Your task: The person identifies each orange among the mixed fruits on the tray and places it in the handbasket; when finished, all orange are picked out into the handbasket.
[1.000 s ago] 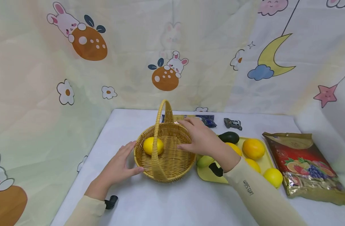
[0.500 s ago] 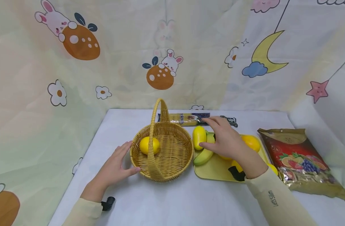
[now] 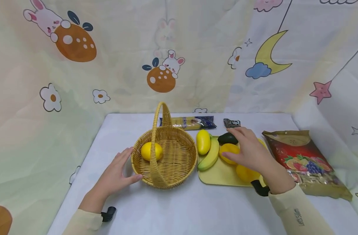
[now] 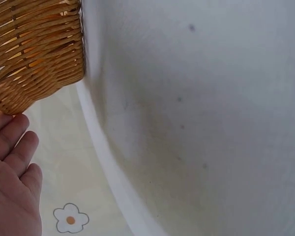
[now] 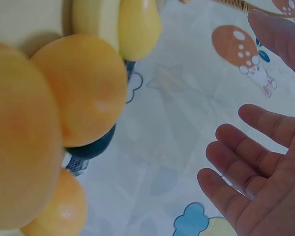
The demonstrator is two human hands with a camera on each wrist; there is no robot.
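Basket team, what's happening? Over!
Left hand touching round yellow wicker basket; one rounded yellow fruit inside. Right hand, empty, above rectangular yellow tray. Basket's arched woven handle crosses opening.

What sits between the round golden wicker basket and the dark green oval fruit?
In the head view, an oblong yellow fruit and, beside it, a curved yellow-green banana lie between them.

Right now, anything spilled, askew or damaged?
Nothing stands out: the round golden wicker basket stands upright, one yellow oval fruit inside; the red-and-gold plastic bag shows no visible tear. The right hand hides part of the yellow rectangular tray.
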